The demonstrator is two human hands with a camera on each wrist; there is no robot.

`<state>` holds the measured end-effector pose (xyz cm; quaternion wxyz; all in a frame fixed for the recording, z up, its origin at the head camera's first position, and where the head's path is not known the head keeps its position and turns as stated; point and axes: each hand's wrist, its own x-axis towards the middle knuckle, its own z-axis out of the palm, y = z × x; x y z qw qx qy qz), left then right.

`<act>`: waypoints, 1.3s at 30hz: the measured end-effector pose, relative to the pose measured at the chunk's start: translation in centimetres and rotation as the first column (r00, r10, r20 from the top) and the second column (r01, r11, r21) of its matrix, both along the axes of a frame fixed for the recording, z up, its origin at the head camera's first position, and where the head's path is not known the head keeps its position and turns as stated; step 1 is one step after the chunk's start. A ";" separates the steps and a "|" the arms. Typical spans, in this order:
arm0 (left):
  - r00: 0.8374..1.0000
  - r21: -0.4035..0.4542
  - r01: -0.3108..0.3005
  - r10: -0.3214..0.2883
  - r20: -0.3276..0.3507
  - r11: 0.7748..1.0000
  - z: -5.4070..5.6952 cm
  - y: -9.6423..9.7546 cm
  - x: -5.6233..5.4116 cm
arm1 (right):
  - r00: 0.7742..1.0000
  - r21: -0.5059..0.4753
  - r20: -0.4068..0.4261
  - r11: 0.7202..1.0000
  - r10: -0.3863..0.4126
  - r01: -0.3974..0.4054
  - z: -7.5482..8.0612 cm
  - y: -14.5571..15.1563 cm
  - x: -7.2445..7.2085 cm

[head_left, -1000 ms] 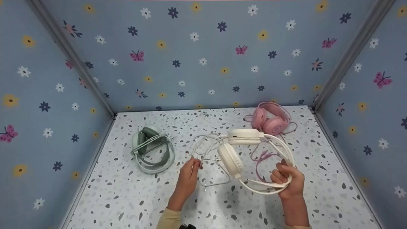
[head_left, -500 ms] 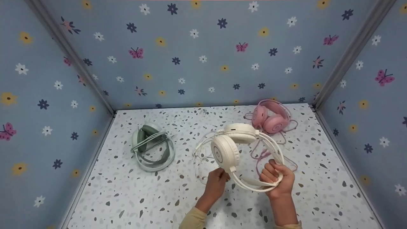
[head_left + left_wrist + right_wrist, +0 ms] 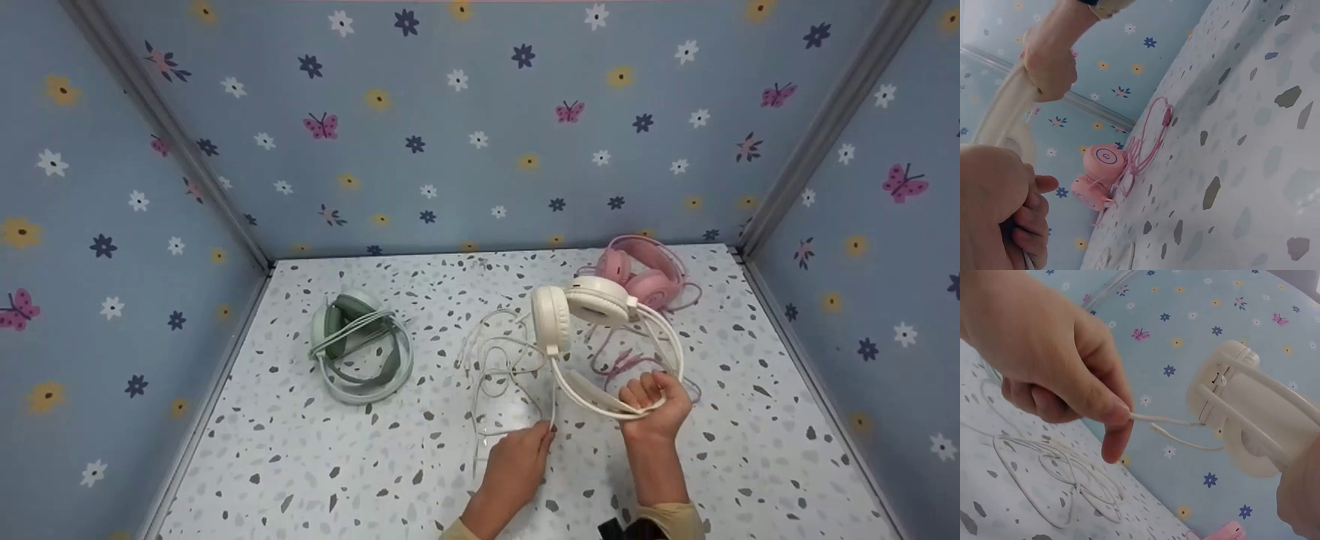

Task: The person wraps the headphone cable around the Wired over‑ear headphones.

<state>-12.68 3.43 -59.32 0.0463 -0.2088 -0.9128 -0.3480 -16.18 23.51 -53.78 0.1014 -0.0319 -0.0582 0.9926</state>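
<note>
A pair of cream-white headphones [image 3: 551, 319] is held up over the table, with my right hand [image 3: 656, 405] gripping its headband. Both ear cups point up and to the left in the head view. My left hand [image 3: 517, 461] is lower and to the left, pinching the white cable [image 3: 1162, 418] between thumb and fingers close to the ear cup, as the right wrist view shows. The rest of that cable lies in loose loops [image 3: 495, 367] on the table. In the left wrist view the curled left fingers [image 3: 1030, 225] partly hide the cable.
Green headphones [image 3: 364, 349] with their cable wrapped round them lie on the left of the speckled table [image 3: 300, 465]. Pink headphones [image 3: 649, 274] rest at the back right, their pink cable [image 3: 622, 365] trailing forward. Flowered blue panels [image 3: 480, 112] enclose the table.
My left hand has moved right and toward the front edge with the cable. The white headphones have turned in my right hand, and their cups now sit farther back, overlapping the pink pair.
</note>
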 end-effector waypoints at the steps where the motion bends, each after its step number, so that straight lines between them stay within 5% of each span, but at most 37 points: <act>1: 1.000 -0.018 0.015 -0.016 -0.011 1.000 0.2 -0.2 0.3 | 0.998 0.075 0.005 0.995 -0.060 0.059 0.0 -0.1 -0.3; 3: 0.998 -0.048 0.045 -0.046 -0.031 0.998 0.7 -0.4 0.8 | 0.981 0.249 -0.006 0.950 -0.192 0.188 -0.1 -0.3 -0.8; 4: 0.997 -0.064 0.059 -0.061 -0.039 0.996 1.0 -0.6 1.1 | 0.965 0.342 -0.024 0.905 -0.262 0.254 -0.2 -0.4 -1.1; 9: 0.996 -0.108 0.061 -0.067 -0.051 0.992 1.7 -2.1 2.4 | 0.835 0.665 -0.158 0.568 -0.527 0.484 -0.5 0.0 -2.3; 12: 0.997 -0.128 0.031 -0.039 -0.061 0.991 2.2 -3.1 2.7 | 0.771 0.767 -0.194 0.396 -0.606 0.504 -0.5 0.4 -2.9; 18: 0.993 -0.065 0.095 -0.099 -0.062 0.993 3.6 -4.6 2.9 | 0.624 0.910 -0.349 -0.093 -0.699 0.404 -0.1 0.7 -3.6; 20: 0.988 -0.033 0.117 -0.120 -0.093 0.993 4.0 -5.2 3.1 | 0.581 0.895 -0.416 -0.203 -0.700 0.396 0.8 0.7 -3.4; 23: 0.974 -0.005 0.134 -0.132 -0.183 0.991 4.7 -6.4 3.3 | 0.541 0.862 -0.491 -0.291 -0.684 0.415 2.6 1.0 -3.1; 26: 0.937 -0.022 0.134 -0.134 -0.324 0.991 5.9 -7.8 3.1 | 0.528 0.826 -0.559 -0.375 -0.640 0.420 4.0 1.7 -3.0; 29: 0.889 -0.052 0.137 -0.145 -0.434 0.989 7.9 -9.2 2.6 | 0.567 0.817 -0.576 -0.438 -0.589 0.374 3.8 3.2 -3.7; 34: 0.807 -0.105 0.132 -0.169 -0.566 0.986 11.1 -10.8 1.0 | 0.645 0.827 -0.543 -0.477 -0.538 0.298 3.3 5.4 -4.1; 39: 0.656 -0.129 0.097 -0.161 -0.737 0.987 14.3 -11.7 -1.6 | 0.734 0.798 -0.540 -0.528 -0.413 0.290 4.8 5.7 -3.6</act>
